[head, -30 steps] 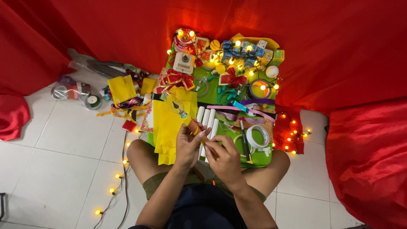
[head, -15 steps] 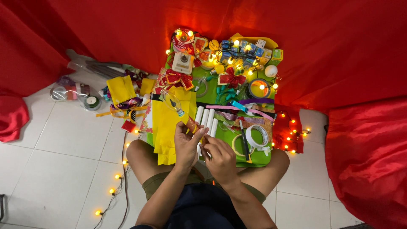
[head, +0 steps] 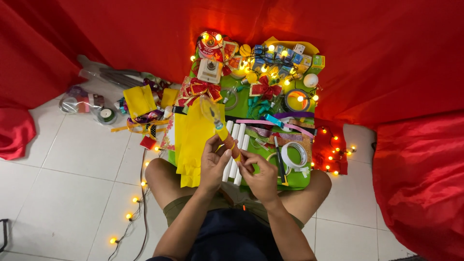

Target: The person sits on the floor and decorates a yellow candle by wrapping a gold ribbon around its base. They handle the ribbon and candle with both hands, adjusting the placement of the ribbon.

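Both hands are closed on a slim orange and yellow stick-like tool (head: 226,137), a glue gun or pen-shaped thing whose exact kind cannot be told; it tilts up and to the left, its thin tip ending just over the yellow paper sheets (head: 193,140). The left hand (head: 215,162) wraps its lower shaft from the left, and the right hand (head: 258,176) pinches the bottom end with the fingertips, the two hands touching around it above the person's lap. Just behind the hands lie white cylinders (head: 235,145) side by side on a green tray-like surface (head: 297,180) that rests across the knees. This surface holds a white tape roll (head: 294,154), a dark-handled tool (head: 279,157), pink and purple ribbon strips (head: 275,124), red bows (head: 265,89), a small white device (head: 210,71) and lit string lights (head: 270,63) tangled over small coloured boxes (head: 290,57). On the white tiled floor (head: 72,193) to the left sit a tape spool (head: 105,115), more yellow paper (head: 139,100) and a trailing strand of glowing bulbs (head: 130,215). Red cloth (head: 411,96) surrounds everything.
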